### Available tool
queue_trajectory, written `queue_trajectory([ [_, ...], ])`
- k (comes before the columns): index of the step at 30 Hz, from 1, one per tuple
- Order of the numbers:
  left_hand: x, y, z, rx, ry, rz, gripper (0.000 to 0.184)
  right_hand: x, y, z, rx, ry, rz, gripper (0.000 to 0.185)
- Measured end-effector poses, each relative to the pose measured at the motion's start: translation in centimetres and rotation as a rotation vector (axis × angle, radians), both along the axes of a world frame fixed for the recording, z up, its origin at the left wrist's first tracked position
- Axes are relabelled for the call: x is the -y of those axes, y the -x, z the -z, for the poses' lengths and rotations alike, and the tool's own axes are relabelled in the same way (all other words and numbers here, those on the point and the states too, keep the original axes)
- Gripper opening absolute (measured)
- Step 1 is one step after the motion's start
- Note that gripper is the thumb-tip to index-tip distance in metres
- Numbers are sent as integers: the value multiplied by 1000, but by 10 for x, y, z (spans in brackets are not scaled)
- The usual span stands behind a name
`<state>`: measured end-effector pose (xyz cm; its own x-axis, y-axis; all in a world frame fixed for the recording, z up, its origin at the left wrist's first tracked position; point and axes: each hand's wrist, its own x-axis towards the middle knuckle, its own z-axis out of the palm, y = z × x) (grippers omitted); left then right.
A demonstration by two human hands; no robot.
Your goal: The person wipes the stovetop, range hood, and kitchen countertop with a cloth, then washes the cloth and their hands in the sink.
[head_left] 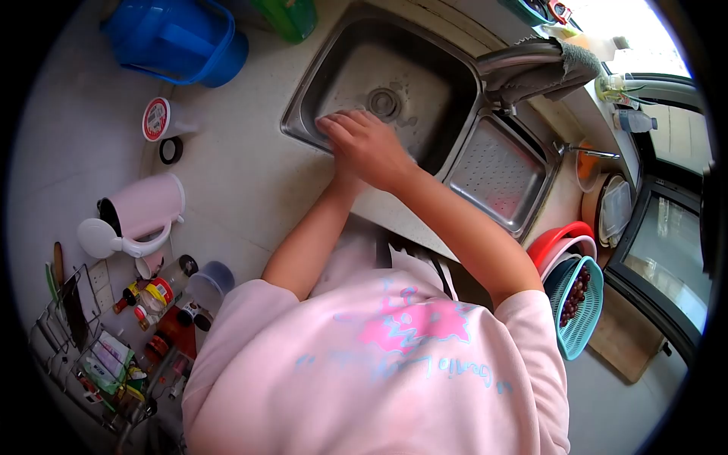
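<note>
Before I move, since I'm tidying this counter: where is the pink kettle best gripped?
Probably by its white handle, coming from the near side: the handle loops out there from the pink kettle, while the lid appears swung open.

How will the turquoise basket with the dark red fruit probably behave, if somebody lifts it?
The turquoise basket looks like thin plastic with many openings, so it is probably light for its size and may flex a little. The dark red fruit looks small and round, so it might roll if the basket tilts.
</note>
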<state>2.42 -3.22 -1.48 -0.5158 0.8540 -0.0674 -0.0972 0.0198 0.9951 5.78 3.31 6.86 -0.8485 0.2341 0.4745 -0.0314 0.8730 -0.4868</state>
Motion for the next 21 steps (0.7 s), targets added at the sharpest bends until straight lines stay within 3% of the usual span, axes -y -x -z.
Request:
queue_trajectory([
  [2,-16,-14,-12,523,-373,-12,26,-5,-13,-25,3,-15,45,38],
  [3,-20,-14,-4,744,-407,18,31,-11,-24,-34,3,-23,71,40],
  [4,-24,-13,3,970,-431,31,35,-24,-43,-40,8,19,140,36],
  [5,-31,-8,23,1147,-298,76,43,-40,-64,-33,-25,5,244,32],
  [6,-46,-4,15,1481,-324,136,50,-59,-84,-30,-2,0,352,26],
  [7,-62,1,-16,1642,-198,4,45,-80,-108,-7,48,-15,555,24],
  [8,-70,5,-26,1632,-218,55,48,-103,-123,-1,104,-137,697,13],
  [10,-85,11,-20,1607,-231,156,58,-131,-149,15,505,-61,1054,21],
  [14,-102,12,-38,1480,-137,140,72,-179,-178,53,617,-146,1068,35],
  [17,-110,14,-52,1421,-97,176,74,-191,-178,62,798,64,1146,44],
  [21,-121,12,-54,1448,-150,240,71,-177,-158,42,762,245,1200,43],
])
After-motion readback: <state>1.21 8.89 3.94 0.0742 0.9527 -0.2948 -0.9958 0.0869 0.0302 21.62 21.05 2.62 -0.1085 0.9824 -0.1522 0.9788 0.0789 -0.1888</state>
